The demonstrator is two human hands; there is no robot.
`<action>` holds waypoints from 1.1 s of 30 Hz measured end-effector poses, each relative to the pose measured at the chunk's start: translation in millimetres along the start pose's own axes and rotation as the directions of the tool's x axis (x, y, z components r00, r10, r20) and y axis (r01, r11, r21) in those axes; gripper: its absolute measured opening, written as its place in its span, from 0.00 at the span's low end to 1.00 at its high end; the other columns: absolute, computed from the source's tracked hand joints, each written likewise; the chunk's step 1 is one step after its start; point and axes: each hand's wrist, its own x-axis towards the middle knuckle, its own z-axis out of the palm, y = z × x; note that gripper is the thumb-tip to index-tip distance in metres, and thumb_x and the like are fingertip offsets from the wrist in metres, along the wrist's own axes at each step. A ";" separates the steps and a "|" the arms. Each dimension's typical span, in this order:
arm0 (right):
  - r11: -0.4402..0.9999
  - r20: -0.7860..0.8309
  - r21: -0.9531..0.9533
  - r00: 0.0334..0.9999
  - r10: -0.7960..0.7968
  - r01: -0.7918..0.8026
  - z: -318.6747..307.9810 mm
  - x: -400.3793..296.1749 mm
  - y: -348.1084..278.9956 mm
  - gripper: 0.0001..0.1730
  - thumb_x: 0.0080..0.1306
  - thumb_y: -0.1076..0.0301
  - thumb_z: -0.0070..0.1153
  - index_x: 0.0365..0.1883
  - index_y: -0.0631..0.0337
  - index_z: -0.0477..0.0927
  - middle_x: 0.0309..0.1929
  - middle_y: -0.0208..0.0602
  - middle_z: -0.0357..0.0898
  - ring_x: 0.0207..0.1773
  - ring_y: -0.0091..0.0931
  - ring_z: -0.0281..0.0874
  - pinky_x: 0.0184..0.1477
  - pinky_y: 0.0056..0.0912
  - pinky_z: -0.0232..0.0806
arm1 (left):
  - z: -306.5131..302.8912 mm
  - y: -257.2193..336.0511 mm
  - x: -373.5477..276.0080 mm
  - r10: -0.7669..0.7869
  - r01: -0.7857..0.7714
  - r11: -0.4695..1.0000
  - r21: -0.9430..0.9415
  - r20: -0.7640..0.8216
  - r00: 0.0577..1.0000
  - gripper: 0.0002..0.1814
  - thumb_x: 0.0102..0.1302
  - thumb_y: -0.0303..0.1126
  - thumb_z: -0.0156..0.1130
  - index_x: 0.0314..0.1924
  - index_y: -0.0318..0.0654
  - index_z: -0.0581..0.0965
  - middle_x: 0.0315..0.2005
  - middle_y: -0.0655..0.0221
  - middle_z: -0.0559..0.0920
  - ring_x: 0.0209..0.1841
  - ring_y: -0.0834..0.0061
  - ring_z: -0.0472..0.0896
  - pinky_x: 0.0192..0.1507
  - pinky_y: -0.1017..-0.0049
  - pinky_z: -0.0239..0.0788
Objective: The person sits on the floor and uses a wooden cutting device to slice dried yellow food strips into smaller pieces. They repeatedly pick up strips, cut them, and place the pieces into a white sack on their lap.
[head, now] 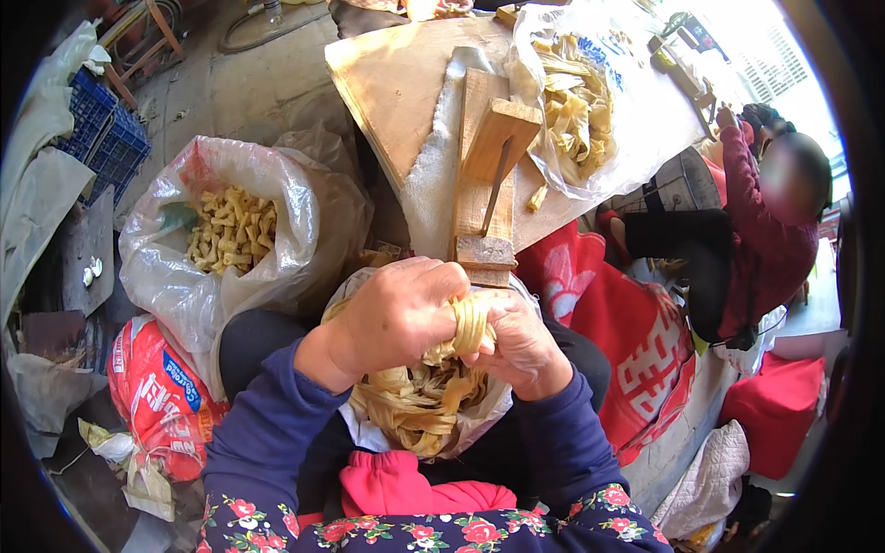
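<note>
Between my two hands is a pale yellow strip [471,323], wound in several turns into a small roll. My left hand [399,314] grips the roll from its left side, with the fingers curled. On the other side, my right hand [515,339] pinches the roll between thumb and fingers. Directly below, more long yellowish strips [415,408] fill a white bag [494,422] in my lap. Just beyond my hands, a wooden block device with a metal rod [492,186] rests on the wooden table [377,90].
To the left stands a translucent plastic sack [155,242] of short yellow knotted pieces [235,231]. On the table, a clear bag [563,176] holds more strips. Blue crates [104,131] stand at far left. A red cloth [622,345] lies at right, near a seated person [767,263].
</note>
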 end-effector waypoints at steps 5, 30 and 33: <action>0.928 -0.313 -0.292 0.894 -0.321 0.231 24.0 -8.0 -2.9 0.07 0.68 0.73 0.61 0.41 0.68 0.81 0.30 0.31 0.81 0.23 0.14 0.71 0.24 0.17 0.63 | 0.7 8.7 -8.0 -0.003 0.035 0.988 0.152 -0.205 0.979 0.14 0.53 0.31 0.71 0.40 0.36 0.84 0.48 0.56 0.81 0.36 0.64 0.84 0.35 0.69 0.75; 0.941 0.156 -0.328 0.977 0.143 -0.085 2.5 -21.6 -4.4 0.27 0.78 0.47 0.43 0.29 0.59 0.80 0.21 0.18 0.66 0.23 0.13 0.56 0.27 0.19 0.50 | -28.5 22.6 -12.3 -0.611 0.251 0.495 -0.832 -0.127 0.782 0.10 0.68 0.29 0.63 0.34 0.26 0.82 0.40 0.57 0.84 0.40 0.70 0.83 0.42 0.74 0.74; 0.952 0.080 -0.300 0.993 0.081 -0.054 -1.8 -17.8 2.3 0.31 0.74 0.42 0.48 0.29 0.64 0.80 0.20 0.23 0.68 0.21 0.14 0.55 0.25 0.19 0.47 | -27.6 17.9 -11.8 -0.592 0.371 0.700 -0.610 -0.205 0.780 0.11 0.67 0.30 0.64 0.32 0.27 0.82 0.38 0.58 0.84 0.40 0.70 0.83 0.41 0.75 0.74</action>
